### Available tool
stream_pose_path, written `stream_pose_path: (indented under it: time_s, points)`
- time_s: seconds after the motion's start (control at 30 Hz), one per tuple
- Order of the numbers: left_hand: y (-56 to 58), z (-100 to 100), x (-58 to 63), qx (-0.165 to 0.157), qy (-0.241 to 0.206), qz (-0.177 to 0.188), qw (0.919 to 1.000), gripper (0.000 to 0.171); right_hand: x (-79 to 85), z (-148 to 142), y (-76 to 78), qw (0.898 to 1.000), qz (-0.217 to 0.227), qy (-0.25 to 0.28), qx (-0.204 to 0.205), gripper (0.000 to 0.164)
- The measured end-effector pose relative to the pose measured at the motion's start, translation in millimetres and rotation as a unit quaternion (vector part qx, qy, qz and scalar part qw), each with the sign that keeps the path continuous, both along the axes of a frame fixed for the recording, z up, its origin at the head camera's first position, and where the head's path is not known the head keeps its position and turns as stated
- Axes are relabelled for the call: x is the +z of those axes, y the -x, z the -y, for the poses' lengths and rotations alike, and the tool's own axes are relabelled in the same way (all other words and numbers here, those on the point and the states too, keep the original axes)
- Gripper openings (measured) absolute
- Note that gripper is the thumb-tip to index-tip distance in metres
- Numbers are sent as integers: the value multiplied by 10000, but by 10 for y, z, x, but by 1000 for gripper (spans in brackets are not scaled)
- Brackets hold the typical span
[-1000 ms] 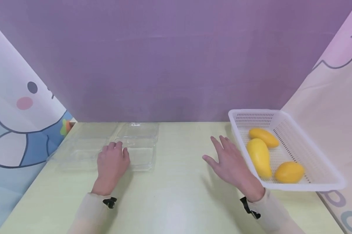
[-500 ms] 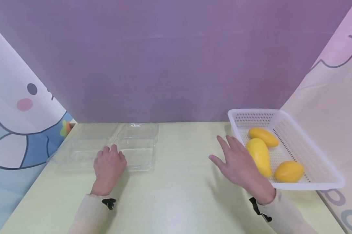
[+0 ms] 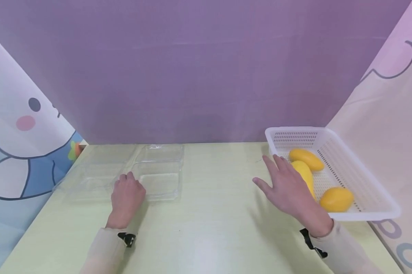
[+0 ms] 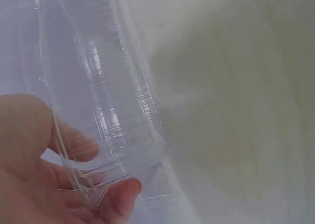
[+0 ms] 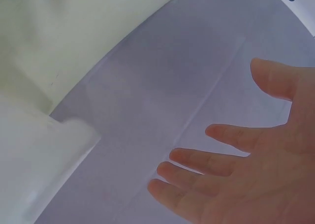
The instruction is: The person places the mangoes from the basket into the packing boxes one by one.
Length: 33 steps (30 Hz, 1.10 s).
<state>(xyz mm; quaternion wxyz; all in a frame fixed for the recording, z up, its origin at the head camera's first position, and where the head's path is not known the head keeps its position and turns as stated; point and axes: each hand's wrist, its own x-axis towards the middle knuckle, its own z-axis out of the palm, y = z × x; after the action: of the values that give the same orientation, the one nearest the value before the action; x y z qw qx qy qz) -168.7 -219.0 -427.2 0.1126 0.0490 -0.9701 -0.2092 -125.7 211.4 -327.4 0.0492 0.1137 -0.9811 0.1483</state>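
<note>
My left hand (image 3: pixel 127 197) grips a clear plastic container (image 4: pixel 96 81); my spread, empty right hand (image 3: pixel 289 188) hovers near a basket (image 3: pixel 361 177) of three mangoes (image 3: pixel 336 199).

Fruits (image 3: pixel 337 199) are showing yellow, the basket (image 3: pixel 370 217) white, the box (image 4: pixel 103 96) clear, the table (image 3: pixel 206 236) pale yellow-green, the backdrop (image 3: pixel 206 72) purple; a blue-and-white cartoon is patterning the side cloth (image 3: pixel 41 175).

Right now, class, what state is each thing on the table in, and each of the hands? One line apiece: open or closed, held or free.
Right box: seems open, nothing visible inside.
Left box: seems open, details faint.
Basket: upright, uncovered.
Yellow fruits: three, lying in the basket, one partly hidden.
Left hand: curled round a box's edge; which box is unclear.
Right hand: open, holding nothing.
</note>
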Motion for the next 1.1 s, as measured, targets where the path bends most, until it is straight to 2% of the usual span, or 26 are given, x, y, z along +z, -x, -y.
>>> stream_pose_path:
  time_s: [0.13,0.4,0.53,0.73,0.9,1.1]
  points:
    - [31,31,-13,-15,-261,117,9996,31,50,-93,-1,9998,169,79,-103,81]
    - [89,56,53,-151,-689,467,9964,54,102,-318,8,9993,254,213,-191,83]
    - [109,49,65,-175,-900,660,9936,56,125,-416,31,9984,443,256,-227,85]
    - [147,9,101,-219,-1162,919,9887,57,161,-532,62,9983,468,277,-223,86]
    - [175,-31,132,-281,-1401,1212,9823,57,180,-607,74,9974,564,392,-222,86]
    - [214,-90,140,-275,-1782,1682,9691,58,186,-709,95,9964,697,388,-287,86]
